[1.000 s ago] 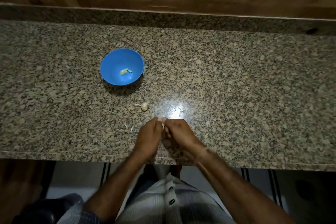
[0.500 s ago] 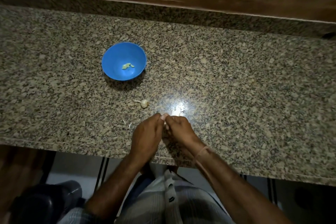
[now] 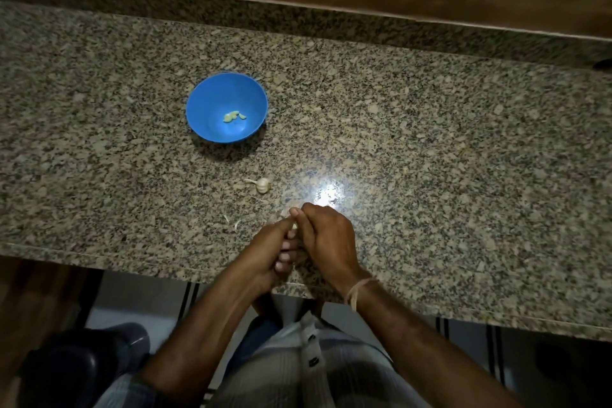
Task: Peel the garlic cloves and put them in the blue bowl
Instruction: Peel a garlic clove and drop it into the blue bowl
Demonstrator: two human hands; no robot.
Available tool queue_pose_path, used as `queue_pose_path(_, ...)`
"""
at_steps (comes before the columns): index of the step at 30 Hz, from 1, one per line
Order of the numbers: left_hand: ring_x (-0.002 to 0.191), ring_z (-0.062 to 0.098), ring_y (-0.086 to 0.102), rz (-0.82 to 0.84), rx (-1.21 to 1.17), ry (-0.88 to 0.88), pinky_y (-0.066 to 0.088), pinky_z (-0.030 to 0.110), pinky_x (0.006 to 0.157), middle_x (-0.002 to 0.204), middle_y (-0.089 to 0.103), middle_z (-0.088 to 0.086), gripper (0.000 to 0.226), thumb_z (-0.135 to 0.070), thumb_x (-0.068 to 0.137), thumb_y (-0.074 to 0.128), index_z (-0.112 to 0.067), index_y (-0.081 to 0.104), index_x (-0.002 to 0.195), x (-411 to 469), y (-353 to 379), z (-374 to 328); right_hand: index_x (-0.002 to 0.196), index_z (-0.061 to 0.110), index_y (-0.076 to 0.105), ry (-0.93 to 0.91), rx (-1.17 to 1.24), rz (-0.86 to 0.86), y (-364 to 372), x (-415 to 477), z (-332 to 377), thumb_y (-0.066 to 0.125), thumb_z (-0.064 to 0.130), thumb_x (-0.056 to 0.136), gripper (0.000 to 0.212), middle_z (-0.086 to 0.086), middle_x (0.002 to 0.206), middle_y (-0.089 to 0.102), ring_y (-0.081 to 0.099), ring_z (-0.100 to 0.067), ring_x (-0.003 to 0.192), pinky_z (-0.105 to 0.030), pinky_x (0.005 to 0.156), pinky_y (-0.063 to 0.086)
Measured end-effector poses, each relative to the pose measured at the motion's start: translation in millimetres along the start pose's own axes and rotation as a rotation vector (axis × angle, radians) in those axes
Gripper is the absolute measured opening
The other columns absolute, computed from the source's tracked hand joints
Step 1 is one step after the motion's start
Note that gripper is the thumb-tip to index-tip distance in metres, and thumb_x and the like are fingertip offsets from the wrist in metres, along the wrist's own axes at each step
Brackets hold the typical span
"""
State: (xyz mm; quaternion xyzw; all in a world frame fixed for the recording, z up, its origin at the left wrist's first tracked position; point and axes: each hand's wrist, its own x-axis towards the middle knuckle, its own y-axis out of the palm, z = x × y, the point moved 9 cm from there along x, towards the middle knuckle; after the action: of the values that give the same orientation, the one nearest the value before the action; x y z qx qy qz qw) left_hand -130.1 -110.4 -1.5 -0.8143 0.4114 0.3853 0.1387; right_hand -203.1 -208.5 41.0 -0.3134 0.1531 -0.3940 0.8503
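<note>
A blue bowl (image 3: 212, 99) stands on the granite counter and holds a few peeled pale cloves (image 3: 233, 116). A small garlic bulb (image 3: 263, 184) with a stem lies between the bowl and my hands. My left hand (image 3: 269, 252) and my right hand (image 3: 326, 238) meet near the counter's front edge. Their fingertips pinch a garlic clove (image 3: 294, 226), of which only a pale sliver shows between them.
Bits of garlic skin (image 3: 236, 224) lie on the counter (image 3: 430, 175) left of my hands. A raised granite ledge and a wooden wall run along the back. A dark object (image 3: 602, 63) sits at the far right edge. A lamp's glare shines beyond my right hand.
My hands have stayed together on the clove. My left hand has rolled so that its fingernails face up. The view has shifted slightly.
</note>
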Motion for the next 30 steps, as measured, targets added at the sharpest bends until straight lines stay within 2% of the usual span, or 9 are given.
queue_pose_path(4, 0.055, 0.006, 0.049, -0.346, 0.641, 0.508, 0.032, 0.02, 0.05, 0.063, 0.053, -0.009, 0.037, -0.028, 0.111, 0.044, -0.018, 0.057, 0.078, -16, -17, -36, 0.069, 0.018, 0.061, 0.394, 0.456, 0.182, 31, 1, -30, 0.053, 0.05, 0.106, 0.049, 0.005, 0.061, 0.058, 0.054, -0.012, 0.059, -0.029, 0.064, 0.046)
queue_pose_path(9, 0.039, 0.007, 0.029, -0.003, -0.081, -0.041, 0.017, 0.02, 0.038, 0.051, 0.034, -0.006, 0.047, -0.036, 0.111, 0.042, -0.02, 0.044, 0.066, 0, -1, 1, 0.069, 0.028, 0.049, -0.002, 0.033, -0.032, 2, 0, 2, 0.051, 0.044, 0.108, 0.042, 0.015, 0.055, 0.044, 0.045, 0.0, 0.054, -0.011, 0.055, 0.031)
queue_pose_path(11, 0.043, 0.014, 0.04, -0.068, 0.251, 0.175, 0.027, 0.027, 0.042, 0.054, 0.044, -0.002, 0.047, -0.039, 0.111, 0.04, -0.017, 0.049, 0.07, -2, -7, -12, 0.066, 0.029, 0.049, 0.044, 0.124, -0.007, 4, 2, 0, 0.054, 0.039, 0.108, 0.043, 0.016, 0.052, 0.044, 0.046, 0.0, 0.051, -0.012, 0.052, 0.03)
queue_pose_path(13, 0.056, 0.015, 0.053, -0.323, 0.745, 0.569, 0.038, 0.03, 0.052, 0.063, 0.055, -0.003, 0.04, -0.034, 0.111, 0.042, -0.017, 0.055, 0.078, -18, -17, -39, 0.063, 0.024, 0.052, 0.325, 0.466, 0.132, 27, 1, -18, 0.056, 0.042, 0.107, 0.048, 0.013, 0.054, 0.05, 0.047, -0.003, 0.053, -0.017, 0.057, 0.039)
queue_pose_path(15, 0.055, 0.01, 0.048, -0.327, 0.632, 0.627, 0.032, 0.021, 0.051, 0.062, 0.052, -0.007, 0.036, -0.027, 0.111, 0.046, -0.02, 0.053, 0.076, -24, -18, -43, 0.063, 0.022, 0.056, 0.542, 0.677, 0.199, 44, -9, -25, 0.056, 0.046, 0.106, 0.049, 0.003, 0.059, 0.052, 0.051, -0.015, 0.059, -0.027, 0.062, 0.043)
queue_pose_path(18, 0.045, 0.01, 0.034, -0.043, -0.075, 0.048, 0.024, 0.02, 0.038, 0.054, 0.039, -0.004, 0.046, -0.033, 0.109, 0.048, -0.02, 0.048, 0.065, 1, -14, -1, 0.065, 0.027, 0.054, 0.204, 0.294, 0.091, 22, -5, -6, 0.057, 0.037, 0.107, 0.043, 0.013, 0.055, 0.05, 0.046, -0.001, 0.053, -0.016, 0.056, 0.034)
queue_pose_path(20, 0.042, 0.009, 0.03, 0.034, -0.181, -0.115, 0.02, 0.02, 0.036, 0.052, 0.034, -0.005, 0.047, -0.036, 0.109, 0.047, -0.02, 0.047, 0.064, -6, -8, 6, 0.07, 0.028, 0.049, 0.028, 0.177, 0.014, 7, -3, 9, 0.057, 0.032, 0.108, 0.039, 0.015, 0.056, 0.045, 0.045, 0.001, 0.055, -0.013, 0.056, 0.03)
queue_pose_path(25, 0.057, 0.016, 0.049, -0.372, 0.859, 0.717, 0.033, 0.028, 0.051, 0.064, 0.05, -0.009, 0.034, -0.032, 0.11, 0.046, -0.021, 0.051, 0.079, -34, -18, -51, 0.068, 0.02, 0.053, 0.358, 0.523, 0.121, 28, -7, -10, 0.053, 0.04, 0.109, 0.045, 0.006, 0.061, 0.049, 0.044, -0.006, 0.058, -0.025, 0.058, 0.038)
queue_pose_path(30, 0.059, 0.009, 0.061, -0.318, 0.436, 0.465, 0.045, 0.029, 0.056, 0.063, 0.065, -0.008, 0.039, -0.033, 0.109, 0.051, -0.022, 0.067, 0.076, -19, -35, -30, 0.071, 0.014, 0.065, 0.364, 0.511, 0.152, 34, -11, -20, 0.066, 0.043, 0.101, 0.042, -0.002, 0.068, 0.069, 0.063, -0.019, 0.064, -0.041, 0.068, 0.057)
